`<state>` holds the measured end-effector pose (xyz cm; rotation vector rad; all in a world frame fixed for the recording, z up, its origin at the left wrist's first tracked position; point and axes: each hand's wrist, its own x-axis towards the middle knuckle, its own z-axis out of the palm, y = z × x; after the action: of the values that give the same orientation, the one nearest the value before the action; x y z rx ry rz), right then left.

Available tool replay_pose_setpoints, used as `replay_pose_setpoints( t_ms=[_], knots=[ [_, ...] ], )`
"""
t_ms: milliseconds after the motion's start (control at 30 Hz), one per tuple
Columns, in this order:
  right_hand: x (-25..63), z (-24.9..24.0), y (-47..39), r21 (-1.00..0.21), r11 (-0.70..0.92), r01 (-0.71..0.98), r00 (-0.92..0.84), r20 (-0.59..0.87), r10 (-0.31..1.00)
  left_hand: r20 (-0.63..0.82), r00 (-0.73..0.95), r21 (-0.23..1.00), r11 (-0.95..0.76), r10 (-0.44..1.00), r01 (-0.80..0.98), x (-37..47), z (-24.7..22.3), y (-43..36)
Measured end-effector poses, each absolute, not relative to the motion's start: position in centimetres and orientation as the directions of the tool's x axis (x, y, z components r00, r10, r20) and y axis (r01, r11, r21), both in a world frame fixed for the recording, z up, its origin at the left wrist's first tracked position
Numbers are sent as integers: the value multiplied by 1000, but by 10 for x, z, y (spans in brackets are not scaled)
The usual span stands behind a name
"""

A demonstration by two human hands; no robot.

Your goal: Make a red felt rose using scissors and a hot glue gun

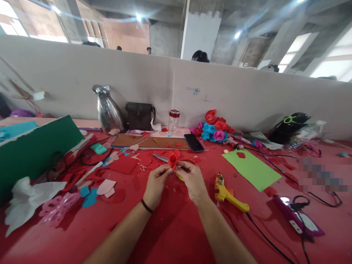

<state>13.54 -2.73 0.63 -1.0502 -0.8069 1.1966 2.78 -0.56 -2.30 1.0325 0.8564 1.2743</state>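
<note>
Between my two hands, above the red tabletop, is a small red paper flower (173, 160) with rolled petals. My left hand (158, 180) pinches its base from the left, fingers closed. From the right, my right hand (191, 180) also pinches the flower near its base. Scissors (161, 158) lie just behind the hands, their blades pointing left and the handles partly hidden by my right hand. To the right of my right hand rests a yellow hot glue gun (231, 195) with its cord trailing to the front.
A bunch of paper flowers (216, 126), a phone (194, 142) and a glass jar (173, 120) stand or lie behind. Green paper (251, 169) and a purple power strip (298, 216) are on the right. Paper scraps (106, 187), a metal jug (108, 110) and a green board (41, 150) are left.
</note>
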Motion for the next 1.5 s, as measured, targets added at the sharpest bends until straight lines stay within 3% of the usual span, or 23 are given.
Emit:
replay_pose_setpoints(
  t_ms=[300, 1067, 1333, 1500],
  knots=[
    [131, 3, -26, -879, -18, -477, 169, -112, 979, 73, 96, 959, -43, 993, -278, 27, -23, -3],
    [121, -2, -28, -933, 136, -333, 292, 35, 956, 171, 96, 967, -148, 981, -206, 26, -25, -2],
    [121, 0, -27, -931, 134, -340, 342, 10, 940, 148, 133, 984, -132, 980, -121, 22, -21, -3],
    [123, 3, -28, -917, 114, -383, 317, -15, 948, 103, 165, 970, -63, 981, -236, 19, -11, -7]
  ],
)
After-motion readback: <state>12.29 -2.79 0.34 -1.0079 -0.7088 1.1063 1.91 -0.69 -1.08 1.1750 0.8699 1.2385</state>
